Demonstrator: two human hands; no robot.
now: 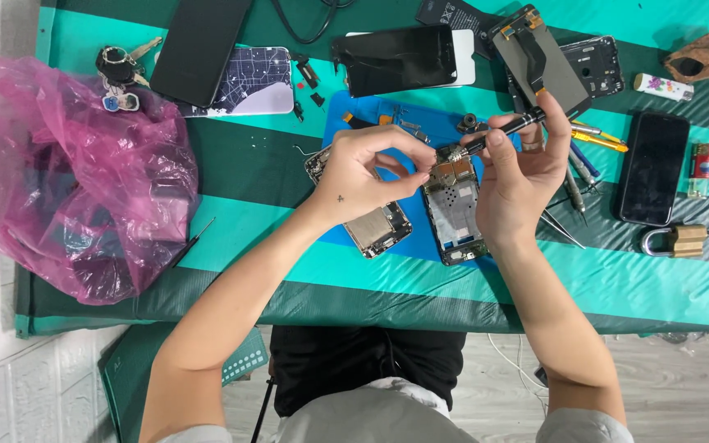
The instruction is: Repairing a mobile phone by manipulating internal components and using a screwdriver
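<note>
The left hand [363, 172] pinches at the opened phone [453, 205] (pink bag [67, 180] far left) while the right hand [523, 156] grips a screwdriver [506, 131].

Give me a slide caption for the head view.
Right hand holds screwdriver over opened phone; left hand alongside.

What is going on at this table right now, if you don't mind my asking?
A person is working on an opened phone frame lying on a blue mat. The right hand holds a black screwdriver, its tip near the frame's top end. The left hand pinches close beside that tip. Another dismantled phone part lies under the left hand.
</note>
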